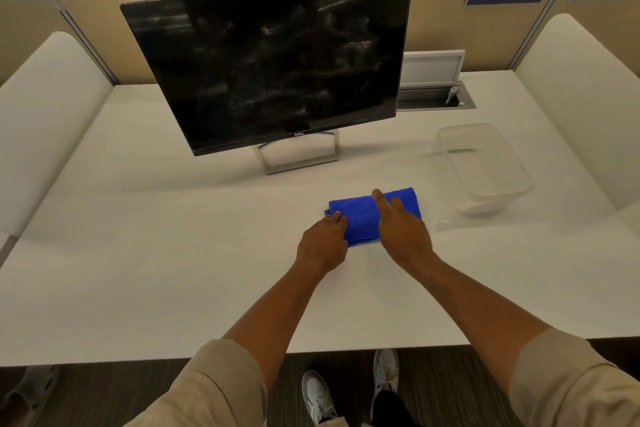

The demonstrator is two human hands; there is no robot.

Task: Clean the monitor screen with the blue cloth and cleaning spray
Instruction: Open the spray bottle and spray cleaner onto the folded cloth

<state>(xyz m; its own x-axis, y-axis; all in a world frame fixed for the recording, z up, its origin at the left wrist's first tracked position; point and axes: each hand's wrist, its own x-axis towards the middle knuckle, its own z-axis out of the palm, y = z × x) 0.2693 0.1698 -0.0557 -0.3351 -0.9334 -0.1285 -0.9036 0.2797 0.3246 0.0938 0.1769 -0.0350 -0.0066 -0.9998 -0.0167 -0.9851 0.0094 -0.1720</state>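
Right hand (401, 229) lies flat on blue cloth (360, 215); left hand (323, 243) seemingly pinches it.

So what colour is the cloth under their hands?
The folded cloth is bright blue, seen clearly in the head view.

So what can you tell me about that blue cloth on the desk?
The blue cloth is a bright blue, soft-looking, fuzzy fabric, folded into a thick oblong with layered edges showing at its left end. It lies flat on the white desk, in front of the monitor's stand and left of a clear plastic tub. The left hand pinches its near-left edge; the right hand rests across its right half, fingers extended.
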